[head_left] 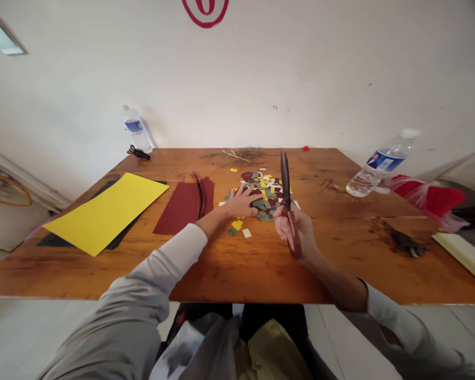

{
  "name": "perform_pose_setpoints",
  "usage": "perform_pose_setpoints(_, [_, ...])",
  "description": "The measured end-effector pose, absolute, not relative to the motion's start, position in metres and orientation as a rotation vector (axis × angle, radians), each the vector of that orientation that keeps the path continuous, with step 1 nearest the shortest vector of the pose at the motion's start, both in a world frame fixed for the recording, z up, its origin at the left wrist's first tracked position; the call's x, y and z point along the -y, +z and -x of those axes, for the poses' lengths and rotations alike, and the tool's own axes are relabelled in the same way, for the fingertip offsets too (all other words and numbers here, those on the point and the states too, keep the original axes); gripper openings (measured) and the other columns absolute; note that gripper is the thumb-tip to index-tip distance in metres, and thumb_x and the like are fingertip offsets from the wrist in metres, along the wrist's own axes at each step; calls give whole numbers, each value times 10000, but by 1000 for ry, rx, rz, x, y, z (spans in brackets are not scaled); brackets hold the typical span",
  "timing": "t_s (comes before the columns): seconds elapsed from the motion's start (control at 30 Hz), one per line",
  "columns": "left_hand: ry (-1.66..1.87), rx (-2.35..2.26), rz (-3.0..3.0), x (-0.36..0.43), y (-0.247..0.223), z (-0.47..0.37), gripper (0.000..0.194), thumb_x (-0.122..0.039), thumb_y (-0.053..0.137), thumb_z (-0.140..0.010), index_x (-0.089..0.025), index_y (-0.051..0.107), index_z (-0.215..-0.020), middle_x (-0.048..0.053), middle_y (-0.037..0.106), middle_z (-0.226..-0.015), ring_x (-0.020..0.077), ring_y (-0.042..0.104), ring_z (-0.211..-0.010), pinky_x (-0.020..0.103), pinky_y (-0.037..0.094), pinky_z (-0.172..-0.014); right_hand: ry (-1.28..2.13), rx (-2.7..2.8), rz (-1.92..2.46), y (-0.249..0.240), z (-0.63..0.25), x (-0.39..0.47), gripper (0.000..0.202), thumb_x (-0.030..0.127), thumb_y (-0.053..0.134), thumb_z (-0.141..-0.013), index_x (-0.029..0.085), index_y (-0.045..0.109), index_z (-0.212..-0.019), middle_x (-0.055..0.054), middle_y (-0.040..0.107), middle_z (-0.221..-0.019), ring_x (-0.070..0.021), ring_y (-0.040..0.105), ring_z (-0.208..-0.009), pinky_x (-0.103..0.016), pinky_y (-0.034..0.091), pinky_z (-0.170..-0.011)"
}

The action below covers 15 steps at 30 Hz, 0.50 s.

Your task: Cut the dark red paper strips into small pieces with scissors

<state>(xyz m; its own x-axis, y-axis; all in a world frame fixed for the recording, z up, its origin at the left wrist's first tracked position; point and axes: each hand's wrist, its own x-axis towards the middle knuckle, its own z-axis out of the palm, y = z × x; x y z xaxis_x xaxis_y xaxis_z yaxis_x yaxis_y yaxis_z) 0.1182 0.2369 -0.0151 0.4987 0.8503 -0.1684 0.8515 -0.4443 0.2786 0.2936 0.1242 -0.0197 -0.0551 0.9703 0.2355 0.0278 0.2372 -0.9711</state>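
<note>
My left hand [241, 203] lies with its fingers spread at the left side of a pile of small cut paper pieces [266, 205] in green, dark red, yellow and white. My right hand [296, 232] is closed around the handles of dark scissors [286, 182], just right of the pile. The scissor blades point up and away from me, slightly apart, with nothing visible between them. Left of my left hand, dark red paper [177, 208] lies on the table, with curved dark red strips at its right side.
On the wooden table [237, 274], yellow paper [108, 214] overlaps black sheets at left. Thin strips [237, 154] lie at the back. Bottles stand back left [136, 129] and lean at right [378, 166]. A black object [406, 240] and a pale box [463, 258] sit at right.
</note>
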Motion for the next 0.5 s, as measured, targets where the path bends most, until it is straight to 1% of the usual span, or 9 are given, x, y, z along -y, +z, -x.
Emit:
perform_pose_setpoints(0.1, [74,-1460,-2436,-212,-17,-121,744,-507,587,-984,-330,404,-1684,71,170,-1841,406,32,-1697,705,86,-1320,1070,1317,1010,-18,-292,-123,263,473,712,-823,271,544,-850,104,379,-528,-119,313,-429,-265,253,-424])
perform_pose_setpoints(0.17, [34,-1378,-2457,-202,-21,-122,715,-533,557,-1006,-316,423,-1674,80,233,-1825,391,61,-1698,713,89,-1316,1097,1329,985,-16,-290,-122,257,466,709,-810,270,546,-845,105,390,-518,-117,317,-423,-260,253,-419])
perform_pose_setpoints(0.23, [74,-1329,-2456,-201,-24,-122,640,-509,563,-1010,-331,504,-1622,71,323,-1795,374,130,-1694,728,77,-1309,1109,1352,986,-14,-289,-122,267,474,713,-807,269,542,-823,105,391,-509,-113,318,-418,-257,253,-412])
perform_pose_setpoints(0.27, [160,-1320,-2433,-203,-25,-121,580,-476,569,-1011,-339,565,-1575,65,390,-1765,360,199,-1684,721,87,-1311,1117,1355,996,-14,-289,-123,282,484,719,-809,268,538,-807,106,386,-509,-108,316,-413,-254,250,-406])
perform_pose_setpoints(0.3, [295,-1320,-2387,-206,-26,-119,514,-431,573,-1011,-335,632,-1512,66,470,-1721,343,290,-1658,697,123,-1318,1136,1347,1009,-13,-289,-124,306,501,728,-810,266,532,-791,109,378,-511,-100,312,-404,-249,246,-397])
perform_pose_setpoints(0.37, [648,-1359,-2207,-210,-27,-113,404,-330,558,-1007,-282,748,-1361,94,660,-1553,307,523,-1523,599,294,-1302,1215,1314,1031,-13,-288,-127,376,563,753,-802,258,534,-776,115,372,-515,-82,312,-376,-232,244,-371])
perform_pose_setpoints(0.43, [933,-1436,-1972,-212,-25,-105,350,-255,537,-991,-215,807,-1211,113,802,-1289,272,706,-1279,466,494,-1170,1296,1282,1061,-14,-288,-130,462,661,762,-787,246,561,-788,116,394,-506,-74,335,-341,-217,265,-341])
perform_pose_setpoints(0.47, [998,-1480,-1880,-212,-24,-100,328,-236,536,-980,-198,815,-1147,100,832,-1150,255,751,-1146,414,553,-1079,1320,1278,1084,-15,-287,-132,507,710,759,-779,239,574,-792,112,416,-499,-73,355,-327,-213,286,-330])
perform_pose_setpoints(0.5, [1020,-1522,-1825,-211,-23,-96,294,-219,546,-963,-196,815,-1078,77,836,-1041,236,764,-1041,373,578,-1005,1334,1281,1111,-16,-287,-133,547,750,758,-769,233,582,-787,105,436,-490,-75,375,-316,-211,304,-322])
